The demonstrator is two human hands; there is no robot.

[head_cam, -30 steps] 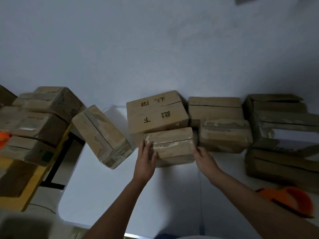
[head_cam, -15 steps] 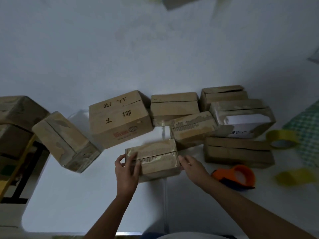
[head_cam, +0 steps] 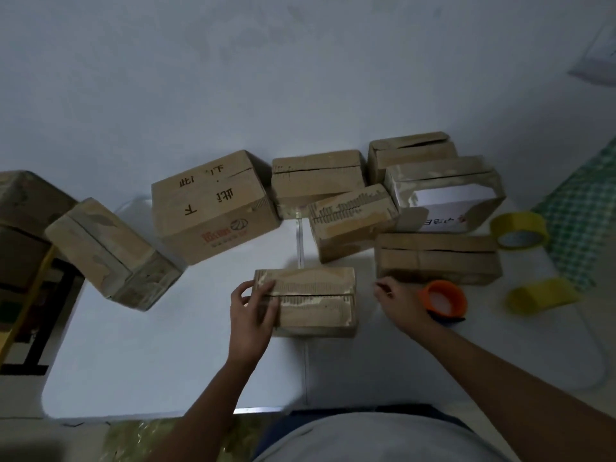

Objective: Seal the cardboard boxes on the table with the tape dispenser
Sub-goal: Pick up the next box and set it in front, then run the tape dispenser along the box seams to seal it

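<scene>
So far no sealing of the near box (head_cam: 310, 300) has begun, by my reading. It sits on the table (head_cam: 166, 355) close to the person, flaps down, its centre seam showing as a dark slit between strips of old torn tape, with no fresh tape across it. The left hand (head_cam: 253, 311) grips its left end, fingers curled over the top and thumb at the end wall. The right hand (head_cam: 400, 303) is off the box, just right of it, holding nothing, fingers loosely bent. It is next to the dispenser (head_cam: 445, 300), which lies on the table just behind it; I cannot tell whether they touch.

Behind stand 7 more boxes: a large printed box (head_cam: 213, 208), a tilted box (head_cam: 110, 255) hanging past the table's left edge, and 5 in a cluster at right (head_cam: 433, 211). Several show open dark seams and ragged tape remnants; none looks freshly taped, though the dim light makes that hard to judge. At least 1 further box (head_cam: 26, 201) sits off the table at left. 2 yellow rolls (head_cam: 520, 230) wait at the right.

Nearly the whole task seems to remain: pick up the dispenser, tape this seam, then repeat for the others.
</scene>
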